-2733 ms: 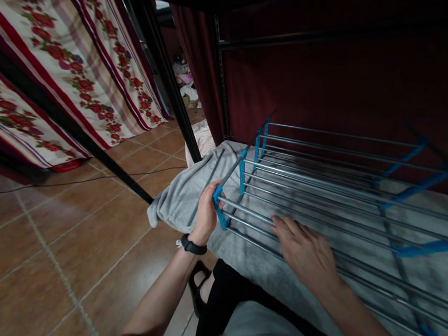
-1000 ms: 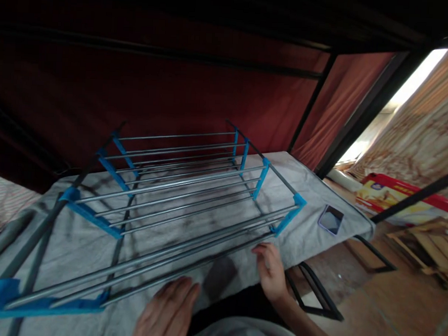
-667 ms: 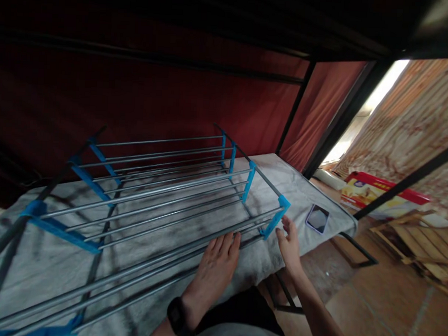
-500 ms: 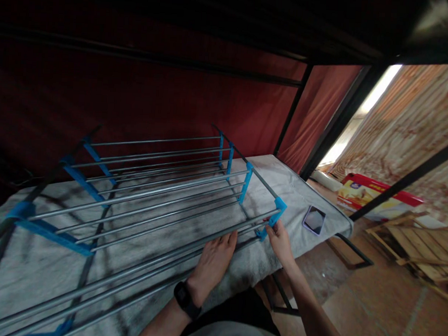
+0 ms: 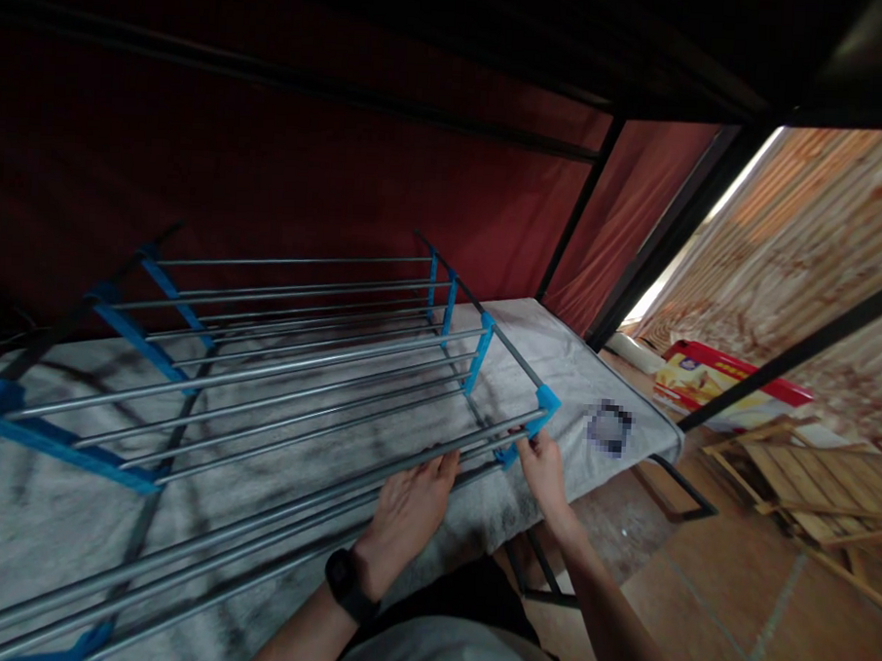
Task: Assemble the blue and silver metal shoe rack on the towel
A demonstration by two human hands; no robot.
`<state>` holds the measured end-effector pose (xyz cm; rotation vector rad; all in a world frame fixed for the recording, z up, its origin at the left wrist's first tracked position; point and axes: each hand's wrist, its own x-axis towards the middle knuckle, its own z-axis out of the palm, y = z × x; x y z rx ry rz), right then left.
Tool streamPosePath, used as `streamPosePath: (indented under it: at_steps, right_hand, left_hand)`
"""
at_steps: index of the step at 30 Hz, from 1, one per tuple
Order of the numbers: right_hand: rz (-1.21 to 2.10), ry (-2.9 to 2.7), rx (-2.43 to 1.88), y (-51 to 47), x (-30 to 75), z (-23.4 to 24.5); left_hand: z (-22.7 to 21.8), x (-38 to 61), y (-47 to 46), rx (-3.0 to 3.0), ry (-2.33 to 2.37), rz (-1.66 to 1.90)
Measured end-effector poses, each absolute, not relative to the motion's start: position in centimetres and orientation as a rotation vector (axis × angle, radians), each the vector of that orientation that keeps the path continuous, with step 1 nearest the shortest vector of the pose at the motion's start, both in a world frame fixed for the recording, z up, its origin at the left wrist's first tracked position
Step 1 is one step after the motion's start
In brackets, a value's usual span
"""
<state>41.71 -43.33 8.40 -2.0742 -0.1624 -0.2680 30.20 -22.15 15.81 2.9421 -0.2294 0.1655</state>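
Observation:
A metal rack (image 5: 279, 362) of grey rods and blue plastic connectors lies on its side across a grey blanket (image 5: 75, 509) on a lower bunk. My left hand (image 5: 408, 509), with a black watch on the wrist, rests flat on the nearest rods, fingers stretched out. My right hand (image 5: 544, 469) is closed on the blue corner connector (image 5: 528, 434) at the rack's near right end.
A phone (image 5: 609, 426) lies on the blanket right of the rack. Dark red curtain hangs behind. A black bunk frame post (image 5: 671, 233) stands at right. A red box (image 5: 723, 382) and wooden slats (image 5: 807, 483) sit on the tiled floor.
My view swung from the rack's left end to its right end. My left hand left the left connector and now lies on the rods; my right hand reached and gripped the right corner connector.

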Motion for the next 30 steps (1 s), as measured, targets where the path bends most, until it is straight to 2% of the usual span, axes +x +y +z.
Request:
streamPosePath:
  at_steps: [9,19,30]
  right_hand:
    - [-0.321,-0.114,-2.144,-43.0,41.2,8.8]
    - [-0.411,-0.039,-2.178,-42.4,41.1,8.1]
    - [-0.505,0.015,-2.353,-41.4,40.4,8.0]
  left_hand:
    - [14.6,29.9,-21.9,2.947,-0.299,0.270]
    - [14.7,30.0,-22.0,2.966,-0.269,0.235]
    - [16.4,30.0,-21.4,2.908,-0.197,0.023]
